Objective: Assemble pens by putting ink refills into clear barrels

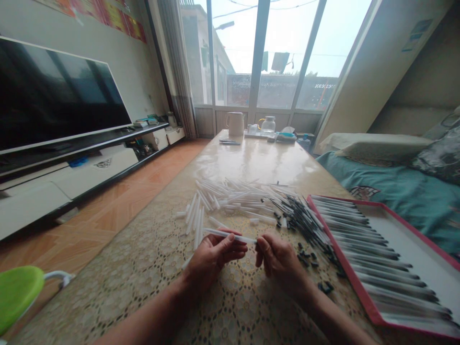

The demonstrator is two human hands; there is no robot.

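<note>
My left hand pinches a white pen barrel that lies across its fingertips, pointing left. My right hand is closed at the barrel's right end, its fingers pinched on that tip. Just beyond the hands lies a heap of white pen barrels on the table. To its right is a pile of thin black refills, with small black caps scattered near my right hand.
A red-edged tray of assembled pens lies at the right on the lace-covered table. At the table's far end stand a pitcher and a glass jar. A TV is at the left, a bed at the right, and a green stool at the lower left.
</note>
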